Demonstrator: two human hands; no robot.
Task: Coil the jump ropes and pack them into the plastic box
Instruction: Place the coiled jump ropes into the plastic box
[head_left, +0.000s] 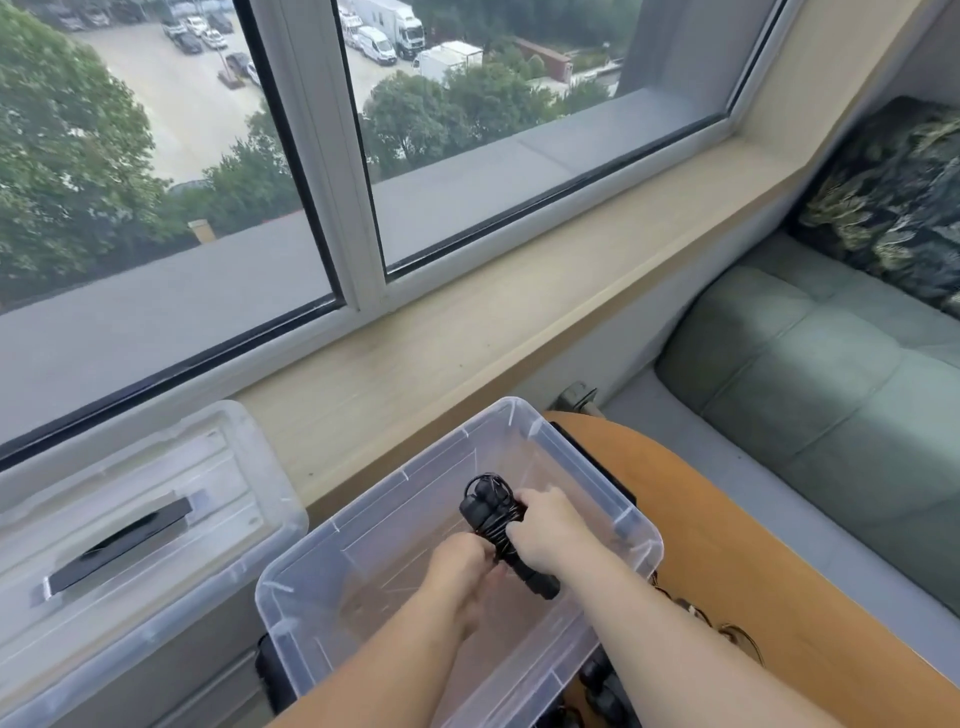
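A clear plastic box (641, 535) stands open on a round wooden table. Inside it, both my hands hold a black jump rope (488, 506), its cord wound around the two handles laid side by side. My left hand (460, 566) grips the bundle from the left at its near part. My right hand (548, 530) closes over its middle from the right. One handle end (543, 584) sticks out below my right hand. The bundle is low in the box; whether it touches the floor I cannot tell.
The box's clear lid (130, 525) with a dark handle lies to the left by the window. The wooden table (727, 545) extends right, with more dark rope (602, 686) beside the box's near right. A window sill (467, 358) runs behind; a green cushion (810, 364) lies right.
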